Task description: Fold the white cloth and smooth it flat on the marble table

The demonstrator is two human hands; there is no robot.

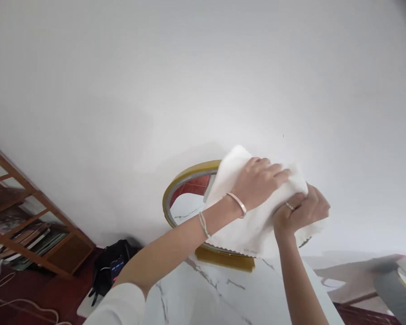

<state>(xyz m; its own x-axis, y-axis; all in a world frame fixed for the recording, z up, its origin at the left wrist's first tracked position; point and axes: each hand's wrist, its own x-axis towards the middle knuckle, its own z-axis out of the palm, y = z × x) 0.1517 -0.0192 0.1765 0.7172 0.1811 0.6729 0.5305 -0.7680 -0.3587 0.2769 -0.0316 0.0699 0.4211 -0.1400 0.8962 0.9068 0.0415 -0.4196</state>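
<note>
A round mirror (186,198) with a gold frame stands on a gold base on a white marble table (209,293), against a white wall. A white cloth (246,225) covers most of the mirror's right side. My left hand (259,183) lies flat on the cloth with fingers stretched out, pressing it against the mirror; bracelets circle that wrist. My right hand (302,210), with a ring on one finger, is closed on the cloth's right edge, bunching the fabric.
A wooden shelf (30,225) with books and papers stands at the left. A black bag (110,266) sits on the dark red floor beside it, with white cables (6,298) nearby. A grey piece of furniture (392,280) shows at the right edge.
</note>
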